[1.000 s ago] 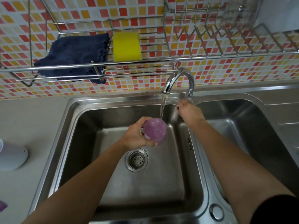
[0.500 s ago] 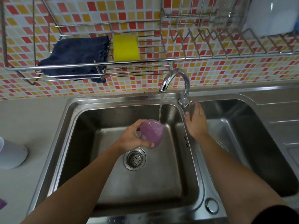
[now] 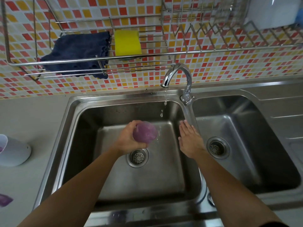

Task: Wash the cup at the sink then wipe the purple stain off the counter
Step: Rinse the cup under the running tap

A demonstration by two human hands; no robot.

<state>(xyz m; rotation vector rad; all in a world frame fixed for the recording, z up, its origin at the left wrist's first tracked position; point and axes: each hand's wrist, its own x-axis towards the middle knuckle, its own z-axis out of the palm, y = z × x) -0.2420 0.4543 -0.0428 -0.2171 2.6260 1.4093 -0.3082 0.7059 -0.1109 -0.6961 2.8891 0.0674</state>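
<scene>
My left hand (image 3: 126, 139) grips a purple cup (image 3: 145, 132) over the left sink basin (image 3: 114, 177), bottom toward the camera. The cup is wet and sits just above the drain (image 3: 137, 157). My right hand (image 3: 190, 140) hovers flat with straight fingers over the divider between the basins, holding nothing. Only a few drops fall from the faucet (image 3: 177, 74). A purple stain (image 3: 5, 200) shows on the counter at the far left edge. A dark blue cloth (image 3: 77, 54) and a yellow sponge (image 3: 127, 42) lie on the wire rack above.
A white cup (image 3: 13, 151) lies on its side on the counter (image 3: 29, 122) left of the sink. The right basin (image 3: 246, 153) has its own drain. A wire dish rack (image 3: 213, 30) spans the tiled wall, with a white object (image 3: 272, 12) at its right end.
The water stream has shrunk to drips. My right hand left the faucet handle and drew back toward me. My left hand lowered the cup toward the drain.
</scene>
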